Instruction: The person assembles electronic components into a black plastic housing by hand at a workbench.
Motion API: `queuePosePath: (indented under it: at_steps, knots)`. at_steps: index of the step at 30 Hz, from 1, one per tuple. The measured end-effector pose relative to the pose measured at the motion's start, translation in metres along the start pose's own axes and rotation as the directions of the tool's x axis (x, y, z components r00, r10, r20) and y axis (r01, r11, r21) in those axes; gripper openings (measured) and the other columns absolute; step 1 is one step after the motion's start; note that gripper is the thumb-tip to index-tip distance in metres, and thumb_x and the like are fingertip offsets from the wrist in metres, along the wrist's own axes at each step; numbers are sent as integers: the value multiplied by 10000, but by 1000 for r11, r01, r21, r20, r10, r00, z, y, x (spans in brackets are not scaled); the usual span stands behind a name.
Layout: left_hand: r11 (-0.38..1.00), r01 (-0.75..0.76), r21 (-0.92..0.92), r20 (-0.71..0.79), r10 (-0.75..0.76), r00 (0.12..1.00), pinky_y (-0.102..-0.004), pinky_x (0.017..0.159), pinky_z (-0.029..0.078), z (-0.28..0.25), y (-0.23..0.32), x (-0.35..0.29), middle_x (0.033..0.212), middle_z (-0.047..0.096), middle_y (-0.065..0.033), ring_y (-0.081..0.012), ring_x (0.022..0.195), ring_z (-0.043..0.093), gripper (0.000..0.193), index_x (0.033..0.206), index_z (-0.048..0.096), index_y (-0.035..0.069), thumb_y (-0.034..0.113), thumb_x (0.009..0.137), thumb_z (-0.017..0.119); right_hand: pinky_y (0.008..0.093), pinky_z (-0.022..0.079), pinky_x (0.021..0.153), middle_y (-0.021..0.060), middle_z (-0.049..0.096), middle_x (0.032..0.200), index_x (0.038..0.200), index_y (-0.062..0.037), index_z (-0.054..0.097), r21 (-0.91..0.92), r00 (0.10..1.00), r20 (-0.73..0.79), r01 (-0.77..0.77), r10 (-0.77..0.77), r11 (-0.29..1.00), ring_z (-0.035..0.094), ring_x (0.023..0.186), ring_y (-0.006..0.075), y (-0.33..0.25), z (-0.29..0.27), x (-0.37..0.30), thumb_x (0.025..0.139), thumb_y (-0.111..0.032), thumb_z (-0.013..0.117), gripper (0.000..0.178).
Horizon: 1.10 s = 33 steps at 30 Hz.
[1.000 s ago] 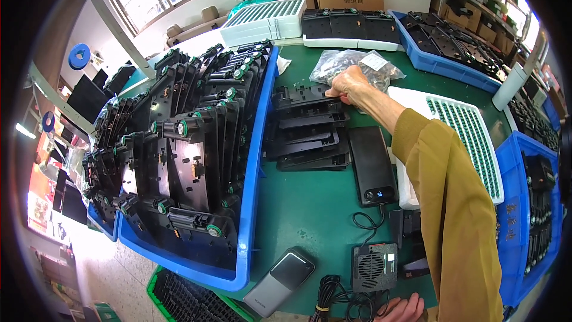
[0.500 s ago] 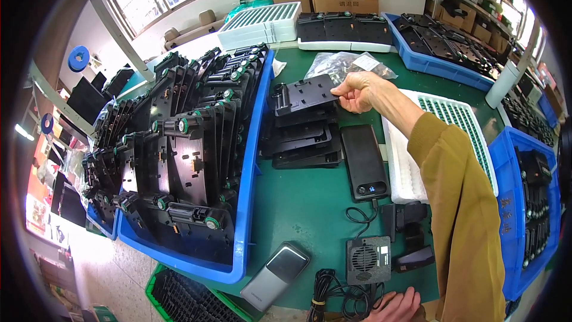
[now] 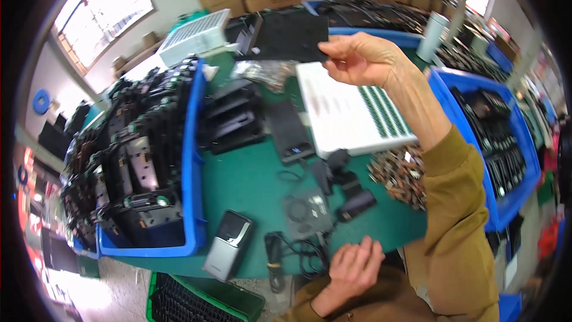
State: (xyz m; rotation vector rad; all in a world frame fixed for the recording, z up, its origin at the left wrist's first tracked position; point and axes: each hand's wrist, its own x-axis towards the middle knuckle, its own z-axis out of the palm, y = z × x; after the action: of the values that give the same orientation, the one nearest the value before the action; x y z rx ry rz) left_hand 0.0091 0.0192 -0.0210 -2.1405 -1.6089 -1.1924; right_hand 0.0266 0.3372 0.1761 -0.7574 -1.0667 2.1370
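My right hand (image 3: 364, 62) is raised over the far part of the green table, pinching the right edge of a flat black plastic panel (image 3: 289, 37) between thumb and fingers. The panel hangs in the air, its surface partly blurred. Below and left of it, a short stack of similar black panels (image 3: 231, 116) lies beside the large blue bin. At the table's near edge rests my left hand (image 3: 356, 267), empty, its fingers laid out close together. Right of the stack lies a black power bank (image 3: 289, 131) with a lit display.
A blue bin (image 3: 192, 173) packed with black panels stands left. A white foam tray (image 3: 333, 113) of green-tipped parts, a pile of small brown pieces (image 3: 399, 176), a grey power bank (image 3: 228, 244), a small fan box (image 3: 307, 213) and cables cover the table. Another blue bin (image 3: 438, 104) is right.
My right hand has lifted the panel up and away from the stack. The view has swung right, bringing the brown pieces and more of my left hand into sight.
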Motion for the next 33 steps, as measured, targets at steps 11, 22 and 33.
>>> queuePosePath:
  at_steps: [11, 22, 33]
  knots:
    - [984, 37, -176, -12, -39, 999, -478, 891, 512, 2, -1, -15, 1090, 655, -185, -376, 945, 618, 301, 1093, 657, -46, 68, 822, 722, 377, 639, 764, 121, 655, 1172, 1290, 29, 540, -31, 907, -364, 218, -214, 975, 684, 1001, 207, 157, -35, -285, 793, 22, 716, 527]
    - [956, 108, -272, -16, -117, 993, -444, 938, 471, -10, 3, -12, 1204, 624, -217, -374, 1069, 589, 266, 1140, 648, -70, 52, 907, 611, 396, 602, 855, 99, 651, 1207, 1298, -21, 568, 193, 874, -460, -75, 158, 978, 657, 1052, 200, 260, -49, -347, 836, 28, 708, 486]
    - [975, 103, -196, 289, -43, 956, -482, 1038, 419, -21, 16, 9, 1372, 547, -187, -410, 1240, 482, 374, 1167, 678, -6, 125, 818, 715, 397, 569, 949, 88, 611, 1293, 1357, -36, 537, 326, 933, -337, -10, 126, 945, 624, 1160, 209, 287, -37, -313, 900, 13, 671, 479]
